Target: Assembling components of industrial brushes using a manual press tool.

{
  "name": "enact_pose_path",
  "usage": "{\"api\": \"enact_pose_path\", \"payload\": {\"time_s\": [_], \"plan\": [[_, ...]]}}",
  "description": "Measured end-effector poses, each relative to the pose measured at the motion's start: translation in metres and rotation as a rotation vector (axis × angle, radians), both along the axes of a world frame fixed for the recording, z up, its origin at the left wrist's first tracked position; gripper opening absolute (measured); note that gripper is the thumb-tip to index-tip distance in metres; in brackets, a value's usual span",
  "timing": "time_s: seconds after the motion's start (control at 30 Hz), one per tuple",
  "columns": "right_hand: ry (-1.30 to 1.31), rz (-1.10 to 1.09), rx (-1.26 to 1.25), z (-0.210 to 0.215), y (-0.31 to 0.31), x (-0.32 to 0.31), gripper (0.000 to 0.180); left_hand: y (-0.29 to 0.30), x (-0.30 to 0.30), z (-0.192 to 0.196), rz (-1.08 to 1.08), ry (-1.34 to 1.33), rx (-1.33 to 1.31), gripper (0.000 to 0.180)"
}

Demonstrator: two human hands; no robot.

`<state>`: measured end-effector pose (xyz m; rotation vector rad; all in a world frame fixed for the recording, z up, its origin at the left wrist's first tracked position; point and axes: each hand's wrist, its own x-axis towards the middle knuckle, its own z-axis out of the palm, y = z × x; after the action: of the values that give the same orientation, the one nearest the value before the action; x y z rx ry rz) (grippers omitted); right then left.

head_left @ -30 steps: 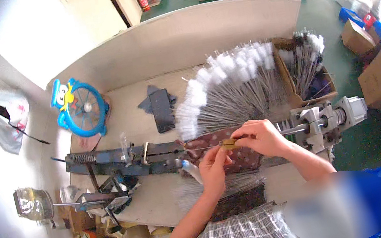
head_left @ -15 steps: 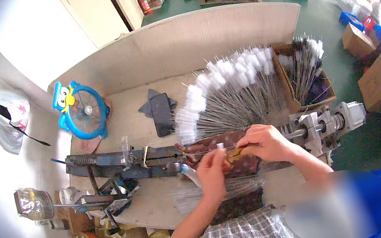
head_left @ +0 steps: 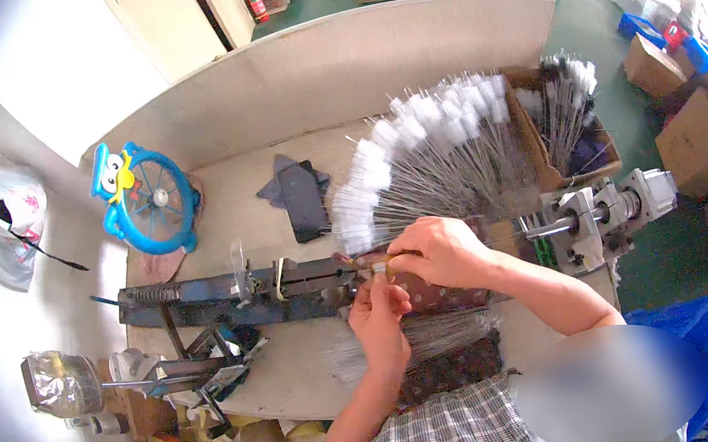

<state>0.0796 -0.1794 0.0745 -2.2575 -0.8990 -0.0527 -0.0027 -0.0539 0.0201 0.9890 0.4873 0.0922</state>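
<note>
My left hand [head_left: 378, 325] is closed, its thumb and fingertips pinching a small white piece [head_left: 379, 267], perhaps a bristle tuft. Above and to the right, my right hand [head_left: 442, 253] is closed in a pinch on a small yellowish piece [head_left: 390, 258], mostly hidden by the fingers. Both sets of fingertips meet at the right end of a long dark metal bar fixture [head_left: 307, 277]. Under the hands lies a brown dotted cloth [head_left: 446, 294]. Thin wires [head_left: 448, 333] are spread nearer my body.
Many white-tipped wire brushes [head_left: 444, 140] fan out behind my hands. More stand in a cardboard box [head_left: 537, 139]. A shaft mechanism [head_left: 592, 218] sits at the right, a blue fan [head_left: 149, 199] and dark phone [head_left: 304, 199] at the left. A low board [head_left: 330, 75] closes the back.
Both hands have moved left and up to the end of the bar fixture, carrying the white piece and the yellowish piece. The view has shifted slightly.
</note>
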Motion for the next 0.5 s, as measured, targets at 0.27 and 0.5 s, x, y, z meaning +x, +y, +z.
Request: {"api": "enact_pose_path", "payload": {"time_s": [0.27,0.5], "plan": [[0.094,-0.011,0.069,-0.009,0.002,-0.004,0.022,0.001,0.005,0.007,-0.028,-0.006,-0.13,0.04],[-0.3,-0.147,0.047,-0.018,0.018,-0.02,0.028,-0.006,0.006,0.013,0.167,-0.002,-0.304,0.024]]}}
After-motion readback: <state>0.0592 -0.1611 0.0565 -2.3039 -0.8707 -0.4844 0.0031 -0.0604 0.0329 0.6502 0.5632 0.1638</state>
